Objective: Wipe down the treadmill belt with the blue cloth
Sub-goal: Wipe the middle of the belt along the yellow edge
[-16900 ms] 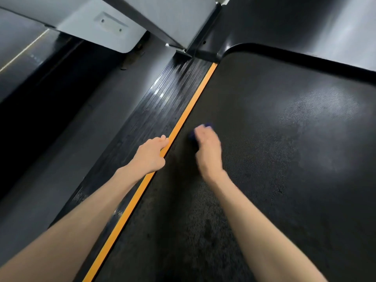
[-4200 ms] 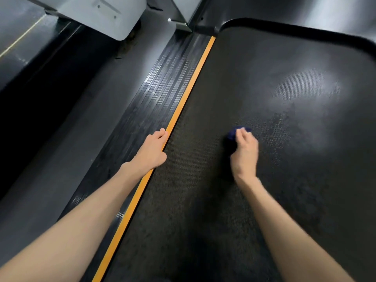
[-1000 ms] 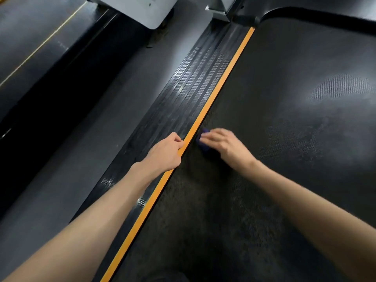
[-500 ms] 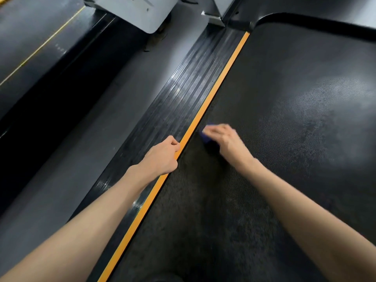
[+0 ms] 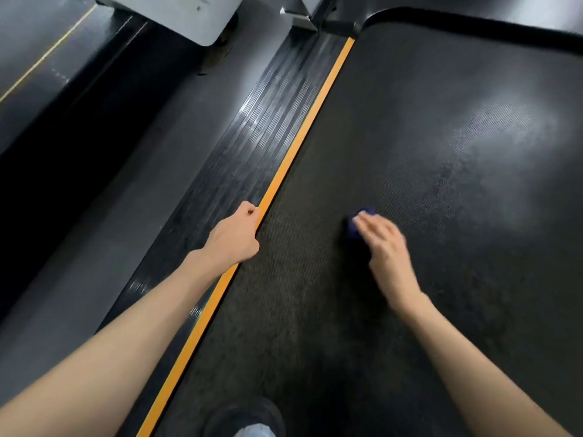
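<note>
Fingers [image 5: 375, 227] of right hand [image 5: 386, 247] laid flat and close together over blue cloth [image 5: 362, 217], pressing down rather than pinching; blurred, so exact spread hard to tell. Cloth bunched small beneath fingertips, only a dark blue edge peeking out at front and left, sitting on treadmill belt [image 5: 457, 159] well apart from orange stripe [image 5: 303, 130], roughly mid-belt on near side. Looks soft, light and limp: likely to crumple and slide out from under palm unless kept pinned from above, so best held by covering bulk of wad with flat fingers, thumb tucked at one side. Probably grips textured belt a little, meaning some drag on each pass; steady downward pressure advised. No fragility to worry about. Further out, left hand [image 5: 235, 236] curled into loose fist, knuckles resting at stripe beside ribbed side rail [image 5: 252, 134], holding nothing, apparently bracing body weight. Belt itself dark and finely dimpled, with duller smudged patches beyond cloth toward far right, seemingly awaiting wiping. Shoe [image 5: 246, 417] planted on belt at bottom edge. Grey machine base [image 5: 189, 17] at top left, beyond rail.
</note>
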### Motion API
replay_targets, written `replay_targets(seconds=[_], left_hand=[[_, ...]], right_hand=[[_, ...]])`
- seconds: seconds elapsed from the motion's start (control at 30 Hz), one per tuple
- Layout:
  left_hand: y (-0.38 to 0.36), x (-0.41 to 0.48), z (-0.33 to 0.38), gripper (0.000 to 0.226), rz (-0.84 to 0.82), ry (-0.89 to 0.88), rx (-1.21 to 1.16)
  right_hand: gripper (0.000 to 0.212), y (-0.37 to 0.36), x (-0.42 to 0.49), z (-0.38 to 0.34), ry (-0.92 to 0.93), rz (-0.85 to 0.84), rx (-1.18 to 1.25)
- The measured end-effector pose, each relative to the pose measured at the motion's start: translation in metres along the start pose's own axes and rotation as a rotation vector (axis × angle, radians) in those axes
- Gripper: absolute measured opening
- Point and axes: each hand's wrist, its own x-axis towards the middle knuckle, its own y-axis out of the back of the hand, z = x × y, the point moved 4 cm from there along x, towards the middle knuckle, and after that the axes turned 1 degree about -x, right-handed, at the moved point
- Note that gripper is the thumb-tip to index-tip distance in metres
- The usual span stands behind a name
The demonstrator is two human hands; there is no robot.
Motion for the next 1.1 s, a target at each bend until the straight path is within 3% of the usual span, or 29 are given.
replay_targets(seconds=[0.07,0.1,0.17,0.27,0.33,0.37,0.43,0.5,0.57,0.6,0.63,0.7,0.77,0.83,0.87,0.93,1.03,1.07,1.1], left_hand=[[0.002,-0.001,0.003,0.039,-0.006,0.016,0.004],[0.002,-0.001,0.005,0.035,-0.006,0.033,-0.003],[0.003,-0.003,0.009,0.024,0.016,0.078,-0.011],[0.000,-0.005,0.017,0.026,0.070,0.132,0.005],[-0.003,-0.005,0.016,0.030,0.100,0.141,-0.004],[-0.003,-0.005,0.014,0.032,0.106,0.130,-0.014],[-0.002,-0.006,0.008,0.042,0.088,0.079,-0.039],[-0.002,-0.012,-0.003,0.062,0.026,0.005,-0.098],[-0.002,-0.020,-0.012,0.072,-0.001,-0.068,-0.172],[-0.002,-0.025,-0.015,0.072,0.014,-0.082,-0.205],[-0.004,-0.028,-0.018,0.070,0.045,-0.082,-0.226],[-0.008,-0.031,-0.020,0.064,0.119,-0.062,-0.208],[-0.010,-0.030,-0.016,0.062,0.177,-0.051,-0.137],[-0.007,-0.027,-0.015,0.061,0.181,-0.048,-0.096],[-0.006,-0.026,-0.015,0.061,0.160,-0.052,-0.084],[-0.003,-0.024,-0.017,0.062,0.093,-0.062,-0.078],[-0.001,-0.025,-0.018,0.064,0.020,-0.071,-0.062],[0.000,-0.024,-0.018,0.063,0.017,-0.068,-0.052],[0.000,-0.023,-0.017,0.061,0.020,-0.060,-0.046]], right_hand=[[0.062,0.012,0.013,0.027,-0.380,0.052,0.030],[0.059,0.009,0.016,0.014,-0.445,0.047,0.047],[0.049,-0.011,0.014,-0.040,-0.295,-0.018,0.109],[0.053,-0.043,-0.020,-0.125,0.175,-0.220,0.180],[0.049,-0.042,-0.028,-0.122,0.372,-0.335,0.165],[0.050,-0.034,-0.022,-0.104,0.413,-0.301,0.141],[0.053,-0.014,-0.005,-0.053,0.286,-0.134,0.120],[0.053,0.008,0.009,0.004,-0.025,0.019,0.099],[0.057,0.013,0.016,0.031,-0.361,0.040,0.057],[0.061,0.010,0.022,0.021,-0.455,0.008,0.055],[0.060,0.005,0.027,0.000,-0.432,-0.033,0.062],[0.049,-0.015,0.028,-0.066,-0.145,-0.154,0.062],[0.047,-0.040,0.007,-0.125,0.263,-0.316,0.119],[0.048,-0.041,-0.003,-0.137,0.556,-0.484,0.132],[0.045,-0.037,0.004,-0.129,0.647,-0.465,0.110],[0.044,-0.031,0.034,-0.096,0.537,-0.338,0.122],[0.055,-0.032,0.061,-0.071,-0.060,-0.181,0.140],[0.059,-0.035,0.053,-0.087,-0.108,-0.157,0.146],[0.059,-0.037,0.039,-0.108,-0.022,-0.170,0.156]])
